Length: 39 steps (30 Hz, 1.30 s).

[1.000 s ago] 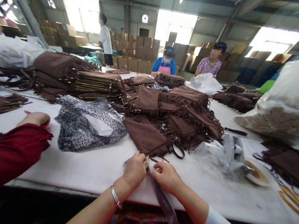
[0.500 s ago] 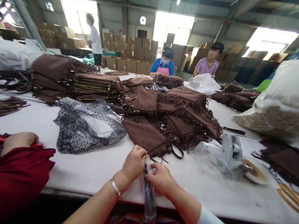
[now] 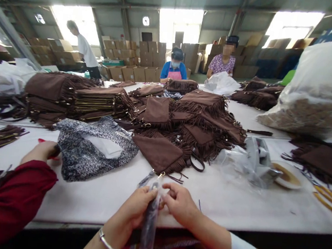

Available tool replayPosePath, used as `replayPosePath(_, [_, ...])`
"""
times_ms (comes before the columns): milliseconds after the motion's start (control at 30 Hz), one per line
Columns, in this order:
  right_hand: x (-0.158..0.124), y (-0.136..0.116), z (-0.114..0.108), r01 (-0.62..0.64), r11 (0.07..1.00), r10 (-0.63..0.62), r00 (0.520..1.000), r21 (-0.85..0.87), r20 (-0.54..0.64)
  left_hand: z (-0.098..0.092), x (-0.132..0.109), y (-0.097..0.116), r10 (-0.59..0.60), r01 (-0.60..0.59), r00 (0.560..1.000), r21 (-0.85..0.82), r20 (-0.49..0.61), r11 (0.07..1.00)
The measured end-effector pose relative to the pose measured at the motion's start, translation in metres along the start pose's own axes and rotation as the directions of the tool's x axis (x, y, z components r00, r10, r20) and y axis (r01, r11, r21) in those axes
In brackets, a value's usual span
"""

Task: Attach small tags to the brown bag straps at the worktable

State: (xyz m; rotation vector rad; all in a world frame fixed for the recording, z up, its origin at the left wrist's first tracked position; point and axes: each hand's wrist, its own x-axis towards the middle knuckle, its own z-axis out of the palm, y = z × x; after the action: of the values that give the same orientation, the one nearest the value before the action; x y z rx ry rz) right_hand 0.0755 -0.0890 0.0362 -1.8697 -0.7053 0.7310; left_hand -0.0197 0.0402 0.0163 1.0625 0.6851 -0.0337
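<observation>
A narrow clear plastic sleeve with a dark strap inside point(image 3: 149, 226) hangs down toward the red clothing at my waist. My left hand point(image 3: 137, 205) is closed around its upper part, thumb on top. My right hand point(image 3: 179, 204) has its fingers bent and pinched at the sleeve's top end from the other side. Just beyond my fingers, a small gold clasp point(image 3: 162, 175) shows at the near corner of a brown fringed bag point(image 3: 158, 151) lying on the white table point(image 3: 220, 198).
Brown fringed bags are heaped behind. A patterned bag in plastic point(image 3: 97, 148) lies left, near a co-worker's hand point(image 3: 39, 152) holding something red. On the right are a tape dispenser point(image 3: 258, 155), yellow-handled scissors point(image 3: 331, 201) and a large filled plastic sack point(image 3: 316, 93). Several people stand or sit beyond.
My hands and the sleeve have shifted slightly left and lower, with the left hand further down the sleeve. The co-worker's hand at left has reached forward to the patterned bag.
</observation>
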Motion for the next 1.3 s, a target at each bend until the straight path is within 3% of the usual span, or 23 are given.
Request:
replayPosePath(133, [0.023,-0.001,-0.011,-0.269,0.948,0.270,0.963,0.173,0.014,-0.007,-0.006,0.013,-0.217,0.223,0.975,-0.210,0.051,0.952])
replayPosePath(367, [0.043,-0.006,-0.014,-0.324,0.910,0.297,0.945,0.258,0.138,-0.002,-0.004,0.024,-0.313,0.319,0.947,-0.263,0.068,0.910])
replayPosePath(533, [0.049,-0.008,-0.014,-0.349,0.862,0.306,0.937,0.368,0.170,-0.001,-0.004,0.030,-0.389,0.418,0.909,-0.347,0.152,0.840])
replayPosePath(800, [0.057,-0.009,-0.022,-0.359,0.833,0.342,0.932,0.422,0.117,-0.007,0.005,0.029,-0.321,0.328,0.944,-0.228,0.070,0.917])
replayPosePath(1033, [0.055,-0.008,-0.027,-0.315,0.854,0.294,0.949,0.413,0.117,0.002,0.009,0.036,-0.370,0.394,0.917,-0.184,0.150,0.901])
replayPosePath(1300, [0.058,0.012,-0.028,-0.252,0.908,0.217,0.966,0.335,0.139,0.005,-0.005,0.031,-0.379,0.396,0.917,-0.176,0.122,0.901])
